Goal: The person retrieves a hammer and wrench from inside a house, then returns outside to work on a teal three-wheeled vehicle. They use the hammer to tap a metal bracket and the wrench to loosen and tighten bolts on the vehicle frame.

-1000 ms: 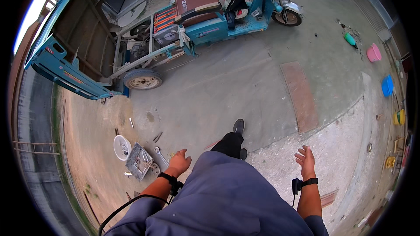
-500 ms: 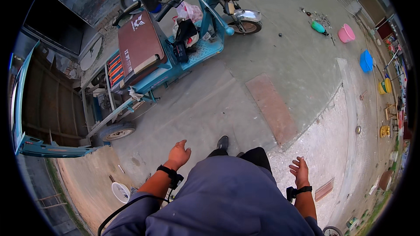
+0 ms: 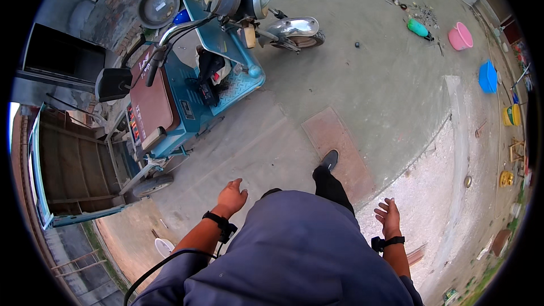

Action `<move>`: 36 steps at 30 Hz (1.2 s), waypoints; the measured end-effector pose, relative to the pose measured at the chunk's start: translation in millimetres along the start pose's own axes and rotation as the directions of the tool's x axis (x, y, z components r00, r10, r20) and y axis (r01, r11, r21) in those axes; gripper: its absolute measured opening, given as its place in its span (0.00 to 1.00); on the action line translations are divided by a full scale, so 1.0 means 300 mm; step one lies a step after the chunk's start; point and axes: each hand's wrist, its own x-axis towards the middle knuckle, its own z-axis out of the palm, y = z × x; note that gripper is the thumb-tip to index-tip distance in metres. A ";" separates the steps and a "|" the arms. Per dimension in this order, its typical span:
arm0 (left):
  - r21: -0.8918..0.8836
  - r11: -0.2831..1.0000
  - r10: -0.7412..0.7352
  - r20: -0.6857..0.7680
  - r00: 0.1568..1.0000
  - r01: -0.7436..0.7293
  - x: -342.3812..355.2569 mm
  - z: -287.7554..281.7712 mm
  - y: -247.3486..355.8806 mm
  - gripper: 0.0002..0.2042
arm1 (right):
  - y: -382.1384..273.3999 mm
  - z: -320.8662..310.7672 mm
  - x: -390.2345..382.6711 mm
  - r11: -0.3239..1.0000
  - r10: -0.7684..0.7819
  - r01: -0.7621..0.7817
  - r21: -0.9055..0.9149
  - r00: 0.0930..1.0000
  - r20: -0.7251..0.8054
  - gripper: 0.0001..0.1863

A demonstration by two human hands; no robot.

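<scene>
Grey concrete ground [image 3: 351,79] spreads widest around me, giving way to a rough pale patch [image 3: 416,175] on my right. On it, ahead and to my left, stands the blue three-wheeler [image 3: 185,114], brown seat toward me, front wheel pointing right, its cargo bed [image 3: 73,161] tilted up at the far left. My dark shirt [image 3: 283,249] fills the bottom. A reddish slab [image 3: 328,136] lies flat just ahead, with one of my shoes [image 3: 329,160] over it. A round dark pan [image 3: 158,7] sits beyond the three-wheeler, near the brick wall. Off to the right are a blue tub [image 3: 488,76] and a pink bucket [image 3: 460,37], with a green bottle [image 3: 418,28] on its side near them. My left hand [image 3: 231,199] hangs in the air, thumb parted from the fingers, well apart from the three-wheeler. My right hand [image 3: 389,218] hovers over the pale patch, fingers loosely spread. Each wrist wears a black band [image 3: 393,241].
</scene>
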 end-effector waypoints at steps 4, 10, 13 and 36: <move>-0.031 0.999 -0.034 0.022 0.999 0.034 0.095 -0.088 0.279 0.27 | -0.374 -0.111 0.185 0.996 -0.083 0.082 -0.030 0.996 -0.018 0.38; 0.003 1.000 -0.025 0.023 0.999 0.025 0.305 -0.174 0.558 0.27 | -0.827 -0.156 0.420 0.985 -0.173 0.173 0.017 0.985 -0.018 0.36; 0.018 1.000 -0.007 0.043 0.999 0.006 0.447 -0.223 0.693 0.27 | -0.995 -0.121 0.505 0.981 -0.193 0.193 -0.007 0.981 0.023 0.37; 0.083 0.956 0.284 -0.008 0.959 -0.283 1.881 -0.841 2.288 0.28 | -2.145 -0.413 1.440 0.979 0.025 -0.001 0.205 0.993 -0.114 0.34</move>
